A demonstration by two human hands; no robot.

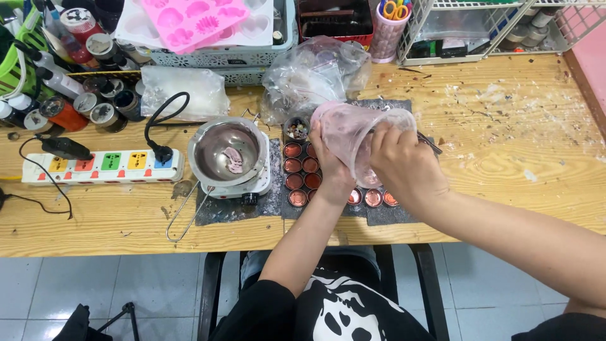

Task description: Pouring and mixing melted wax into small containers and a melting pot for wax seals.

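Left hand [331,165] grips a tilted clear plastic jug [353,136] over the copper tins [302,173] on the tabletop [505,158]. Right hand [404,165] is closed on a thin tool reaching into the jug. Looks like scraping residue; next move needs a steady tilt.

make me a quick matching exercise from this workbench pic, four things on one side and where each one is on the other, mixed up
Things:
1. plastic cup
2. metal pot
3. power strip
4. scissors

Places:
A. on the small hot plate
B. standing in the pink holder at the back
C. between both hands, tilted over the small copper tins
D. at the left of the table, with a black plug in it

Pairs: 1-C, 2-A, 3-D, 4-B
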